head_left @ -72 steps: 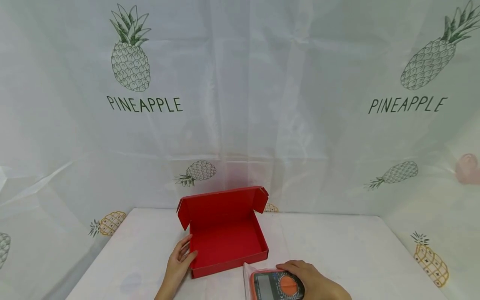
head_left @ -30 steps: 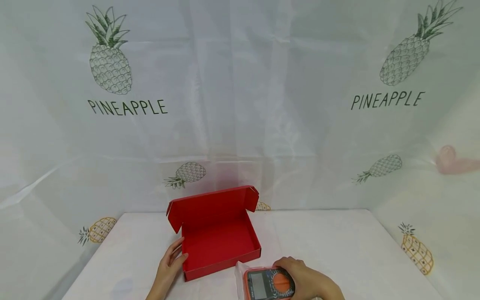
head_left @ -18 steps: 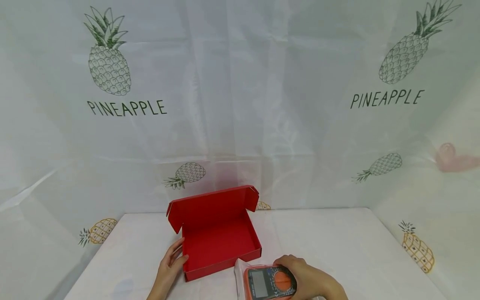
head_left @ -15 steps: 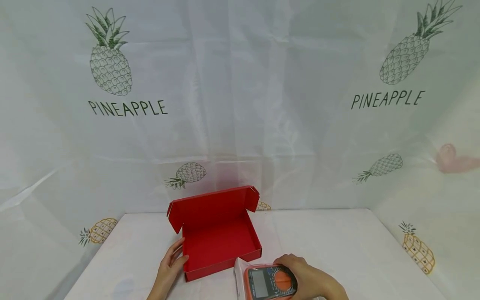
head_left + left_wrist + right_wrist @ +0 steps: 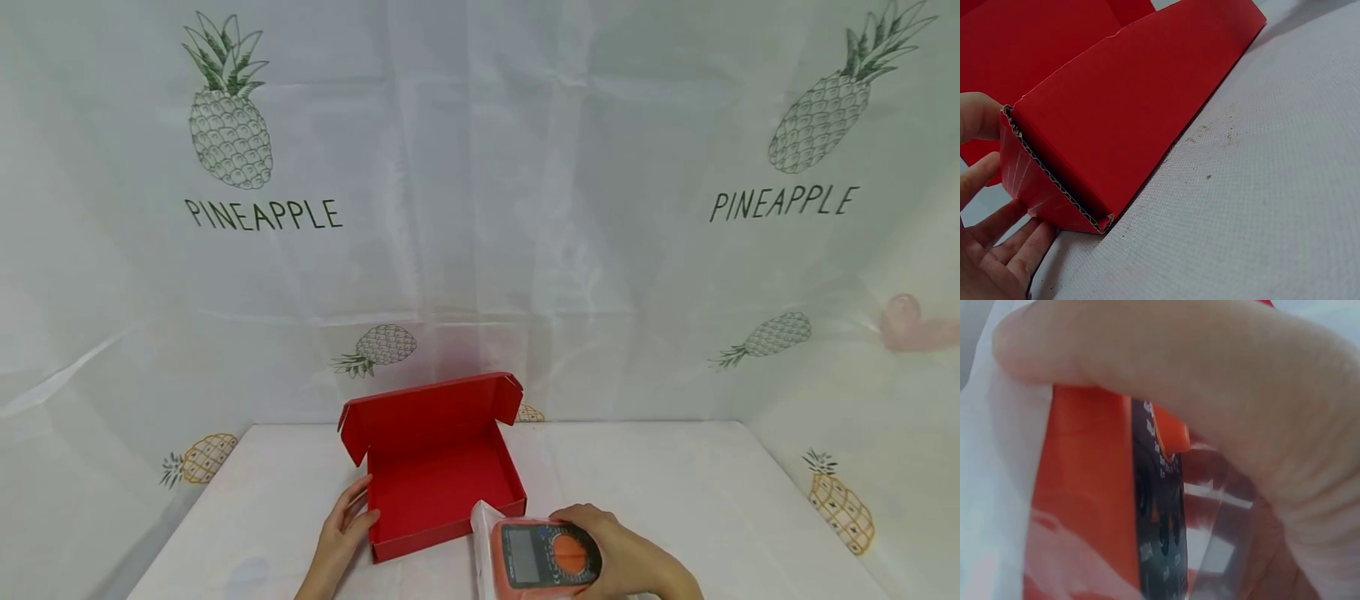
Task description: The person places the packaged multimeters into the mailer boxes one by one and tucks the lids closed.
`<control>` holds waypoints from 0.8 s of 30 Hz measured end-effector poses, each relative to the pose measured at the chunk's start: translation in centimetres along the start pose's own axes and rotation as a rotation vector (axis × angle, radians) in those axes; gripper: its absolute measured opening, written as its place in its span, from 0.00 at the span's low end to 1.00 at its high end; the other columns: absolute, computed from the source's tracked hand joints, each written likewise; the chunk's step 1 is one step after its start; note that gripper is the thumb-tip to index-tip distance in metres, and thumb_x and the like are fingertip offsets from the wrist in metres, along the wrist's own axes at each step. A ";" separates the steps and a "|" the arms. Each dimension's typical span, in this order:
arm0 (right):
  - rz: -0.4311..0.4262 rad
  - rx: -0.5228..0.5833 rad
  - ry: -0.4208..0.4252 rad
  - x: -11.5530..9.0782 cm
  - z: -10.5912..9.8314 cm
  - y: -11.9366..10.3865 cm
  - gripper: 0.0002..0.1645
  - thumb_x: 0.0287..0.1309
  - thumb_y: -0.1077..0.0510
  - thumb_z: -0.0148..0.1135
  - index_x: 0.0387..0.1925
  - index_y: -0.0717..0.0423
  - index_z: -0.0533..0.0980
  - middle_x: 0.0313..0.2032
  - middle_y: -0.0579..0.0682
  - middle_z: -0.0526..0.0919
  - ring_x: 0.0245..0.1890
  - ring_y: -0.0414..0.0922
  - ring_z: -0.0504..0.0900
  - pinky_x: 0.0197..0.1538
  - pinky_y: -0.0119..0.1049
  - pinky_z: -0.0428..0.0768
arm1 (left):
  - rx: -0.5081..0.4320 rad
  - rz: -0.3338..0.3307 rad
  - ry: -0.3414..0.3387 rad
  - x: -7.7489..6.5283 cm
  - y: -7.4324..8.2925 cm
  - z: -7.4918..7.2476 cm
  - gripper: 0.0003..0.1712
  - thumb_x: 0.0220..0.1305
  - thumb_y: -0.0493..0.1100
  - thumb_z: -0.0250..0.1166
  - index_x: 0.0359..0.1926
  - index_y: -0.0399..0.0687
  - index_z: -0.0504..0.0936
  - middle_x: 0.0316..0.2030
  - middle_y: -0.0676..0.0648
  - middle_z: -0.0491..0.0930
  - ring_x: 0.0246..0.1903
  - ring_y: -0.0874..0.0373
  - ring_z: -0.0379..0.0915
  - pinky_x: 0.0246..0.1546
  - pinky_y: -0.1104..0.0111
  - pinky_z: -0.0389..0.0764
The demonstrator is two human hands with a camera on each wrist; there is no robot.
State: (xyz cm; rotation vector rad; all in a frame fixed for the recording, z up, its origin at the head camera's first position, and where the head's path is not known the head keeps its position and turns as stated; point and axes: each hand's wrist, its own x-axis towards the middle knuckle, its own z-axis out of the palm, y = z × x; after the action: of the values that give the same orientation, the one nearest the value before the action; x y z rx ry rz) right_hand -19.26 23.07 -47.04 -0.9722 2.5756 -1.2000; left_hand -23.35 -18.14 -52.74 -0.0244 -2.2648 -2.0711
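Observation:
A red cardboard box (image 5: 442, 487) stands on the table with its lid raised at the back and nothing inside. My left hand (image 5: 341, 533) grips its left side wall, thumb over the rim and fingers along the outside, as the left wrist view also shows. My right hand (image 5: 618, 554) holds an orange and black multimeter (image 5: 536, 557), wrapped in a clear plastic bag (image 5: 483, 533), in front of the box's right front corner. In the right wrist view the thumb lies across the orange casing (image 5: 1085, 487) through the plastic.
The white-covered table (image 5: 660, 492) stretches to both sides of the box. Behind it hangs a white curtain (image 5: 480, 208) printed with pineapples. Small brown specks (image 5: 1200, 131) lie on the cloth by the box's front wall.
The multimeter has risen slightly towards the box with my right hand, and its bag now overlaps the front wall's right end. My left hand stays on the box. The head view has shifted a little.

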 end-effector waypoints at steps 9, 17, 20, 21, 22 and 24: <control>-0.077 -0.060 0.057 -0.1 -0.5 0.1 0.47 0.39 0.45 0.81 0.61 0.51 0.69 0.51 0.44 0.76 0.46 0.34 0.72 0.44 0.31 0.79 | -0.009 0.071 0.005 0.1 -0.2 0.0 0.33 0.68 0.38 0.60 0.71 0.39 0.61 0.70 0.37 0.60 0.59 0.68 0.66 0.51 0.81 0.72; -0.118 -0.056 0.075 -0.1 -0.7 0.4 0.48 0.38 0.49 0.82 0.61 0.54 0.69 0.51 0.50 0.77 0.45 0.34 0.73 0.43 0.30 0.78 | -0.021 0.120 0.031 -0.2 -0.1 0.2 0.33 0.66 0.35 0.61 0.69 0.35 0.62 0.68 0.35 0.62 0.55 0.75 0.65 0.52 0.83 0.70; -0.145 -0.047 0.095 0.2 -0.7 0.6 0.48 0.37 0.51 0.83 0.61 0.55 0.69 0.51 0.51 0.78 0.44 0.34 0.74 0.44 0.30 0.79 | -0.010 0.123 0.030 -0.2 -0.1 0.2 0.32 0.66 0.35 0.61 0.69 0.36 0.62 0.68 0.35 0.62 0.58 0.69 0.65 0.52 0.83 0.70; -0.149 -0.040 0.099 0.3 -0.7 0.6 0.47 0.37 0.51 0.83 0.61 0.55 0.70 0.51 0.51 0.78 0.44 0.34 0.74 0.44 0.30 0.79 | -0.008 0.116 0.027 -0.3 -0.1 0.2 0.33 0.66 0.36 0.61 0.70 0.37 0.62 0.68 0.35 0.62 0.60 0.66 0.65 0.52 0.83 0.69; -0.152 -0.034 0.103 0.4 -0.7 0.6 0.47 0.37 0.52 0.83 0.61 0.55 0.70 0.51 0.51 0.78 0.44 0.34 0.74 0.44 0.30 0.79 | -0.008 0.111 0.027 -0.3 -0.1 0.2 0.33 0.66 0.36 0.61 0.70 0.37 0.62 0.69 0.36 0.62 0.61 0.62 0.65 0.52 0.83 0.69; -0.156 -0.030 0.112 0.7 -0.7 0.6 0.48 0.37 0.52 0.83 0.61 0.55 0.70 0.50 0.52 0.78 0.43 0.34 0.75 0.44 0.30 0.79 | -0.012 0.105 0.031 -0.3 -0.1 0.1 0.33 0.66 0.36 0.61 0.70 0.38 0.63 0.69 0.36 0.62 0.63 0.53 0.64 0.52 0.82 0.70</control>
State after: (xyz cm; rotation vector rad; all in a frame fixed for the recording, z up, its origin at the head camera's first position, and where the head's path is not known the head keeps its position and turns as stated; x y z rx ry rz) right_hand -20.34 23.41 -46.89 -1.1643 2.6520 -1.2915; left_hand -23.04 -18.02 -52.82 -0.1078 -2.1837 -2.0181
